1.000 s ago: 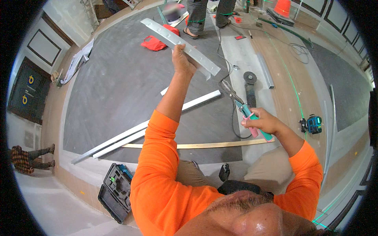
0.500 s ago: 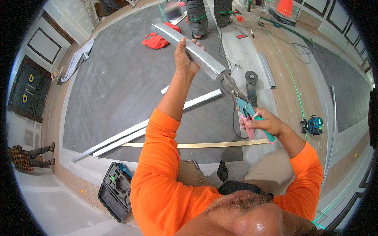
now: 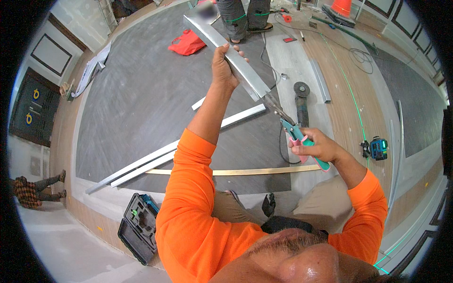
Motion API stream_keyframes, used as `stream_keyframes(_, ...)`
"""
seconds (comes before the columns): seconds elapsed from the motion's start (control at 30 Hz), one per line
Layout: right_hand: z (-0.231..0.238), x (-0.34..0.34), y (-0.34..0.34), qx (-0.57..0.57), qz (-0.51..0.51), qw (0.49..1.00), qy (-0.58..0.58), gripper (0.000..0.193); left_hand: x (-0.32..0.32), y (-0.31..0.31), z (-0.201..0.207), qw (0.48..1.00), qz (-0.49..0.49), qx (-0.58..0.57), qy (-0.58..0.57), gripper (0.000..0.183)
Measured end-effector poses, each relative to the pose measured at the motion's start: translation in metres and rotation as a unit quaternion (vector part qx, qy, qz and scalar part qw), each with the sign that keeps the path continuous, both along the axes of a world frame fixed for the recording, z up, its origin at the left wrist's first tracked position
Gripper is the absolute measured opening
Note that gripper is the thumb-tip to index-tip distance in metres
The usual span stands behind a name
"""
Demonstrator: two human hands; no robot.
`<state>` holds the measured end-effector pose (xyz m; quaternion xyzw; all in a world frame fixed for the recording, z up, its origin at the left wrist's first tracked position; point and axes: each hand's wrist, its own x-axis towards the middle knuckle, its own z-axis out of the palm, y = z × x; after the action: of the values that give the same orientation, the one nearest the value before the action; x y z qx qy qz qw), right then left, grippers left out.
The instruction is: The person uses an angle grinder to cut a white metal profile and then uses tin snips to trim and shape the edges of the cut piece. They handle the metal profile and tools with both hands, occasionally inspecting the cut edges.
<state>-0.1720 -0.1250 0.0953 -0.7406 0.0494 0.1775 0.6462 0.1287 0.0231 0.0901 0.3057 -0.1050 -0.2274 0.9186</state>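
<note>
My left hand is raised and grips a long silver metal channel near its middle, holding it up at a slant. My right hand squeezes the teal and pink handles of tin snips. The snips' blades meet the lower end of the channel. Both arms wear orange sleeves.
Below on the grey floor lie long metal channels, a thin brass-coloured strip, an angle grinder with its cord, a short metal piece, a red cloth, a green laser level and an open black tool case. Another person's legs stand at the top.
The left hand has swung the channel closer and more upright in view. The snips' blades have come to the channel's lower end.
</note>
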Motion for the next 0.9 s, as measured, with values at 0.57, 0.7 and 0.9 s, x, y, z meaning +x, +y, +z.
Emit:
stream_keyframes(0.57,-0.008,0.002,0.002,-0.03,-0.035,0.999,-0.017,0.036,-0.003,0.002,0.001,0.998,-0.029,-0.004,-0.062,0.038)
stream_keyframes(0.7,-0.005,0.004,0.0,-0.078,-0.002,0.997,0.007,0.035,-0.002,0.003,0.0,0.991,-0.034,0.019,-0.125,0.036)
stream_keyframes(0.9,-0.007,0.004,0.002,-0.057,0.018,0.994,0.086,0.03,-0.028,0.001,0.012,0.908,-0.093,0.161,-0.376,0.032)
